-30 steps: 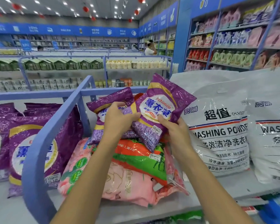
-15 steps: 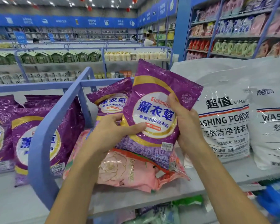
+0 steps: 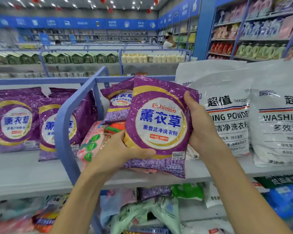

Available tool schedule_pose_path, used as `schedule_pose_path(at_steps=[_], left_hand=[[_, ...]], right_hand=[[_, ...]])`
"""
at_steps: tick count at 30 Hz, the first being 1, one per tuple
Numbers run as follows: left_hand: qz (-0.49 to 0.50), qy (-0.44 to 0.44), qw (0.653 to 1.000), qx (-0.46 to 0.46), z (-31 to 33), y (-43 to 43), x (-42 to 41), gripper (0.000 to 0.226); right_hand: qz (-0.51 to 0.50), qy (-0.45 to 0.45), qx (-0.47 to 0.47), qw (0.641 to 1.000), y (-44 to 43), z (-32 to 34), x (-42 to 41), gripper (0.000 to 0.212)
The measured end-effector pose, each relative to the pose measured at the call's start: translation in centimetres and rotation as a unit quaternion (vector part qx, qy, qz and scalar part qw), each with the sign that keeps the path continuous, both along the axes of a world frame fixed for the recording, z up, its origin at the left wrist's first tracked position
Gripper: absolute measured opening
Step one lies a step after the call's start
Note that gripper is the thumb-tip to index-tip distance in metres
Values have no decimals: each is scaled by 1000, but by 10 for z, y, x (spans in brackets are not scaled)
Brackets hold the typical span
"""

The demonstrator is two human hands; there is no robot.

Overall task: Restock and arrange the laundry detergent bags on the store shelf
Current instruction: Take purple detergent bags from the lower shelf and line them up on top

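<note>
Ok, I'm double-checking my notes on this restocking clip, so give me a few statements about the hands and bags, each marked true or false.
1. The left hand and the right hand both grip one purple bag. True.
2. That bag's printed front faces away from the camera. False: the front faces the camera and reads upright.
3. White washing powder bags stand to its right. True.
4. The purple bags left of the blue divider lie flat. False: they stand upright.
5. A second purple bag sits behind the held one. True.
</note>
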State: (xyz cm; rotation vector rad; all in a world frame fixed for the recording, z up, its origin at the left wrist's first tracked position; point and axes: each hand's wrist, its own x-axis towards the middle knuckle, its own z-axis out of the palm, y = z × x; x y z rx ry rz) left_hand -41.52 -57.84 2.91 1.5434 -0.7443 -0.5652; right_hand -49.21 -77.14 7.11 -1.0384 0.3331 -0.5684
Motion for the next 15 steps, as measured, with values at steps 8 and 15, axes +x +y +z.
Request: schedule_pose_path(at_steps=[8, 15], left_hand=[[53, 32, 998, -10, -22, 57, -49, 68], [171, 101, 978, -63, -34, 121, -72, 54]], right_hand=[[59, -25, -14, 998, 37, -14, -26, 38], [196, 21, -140, 970, 111, -56, -42, 40]])
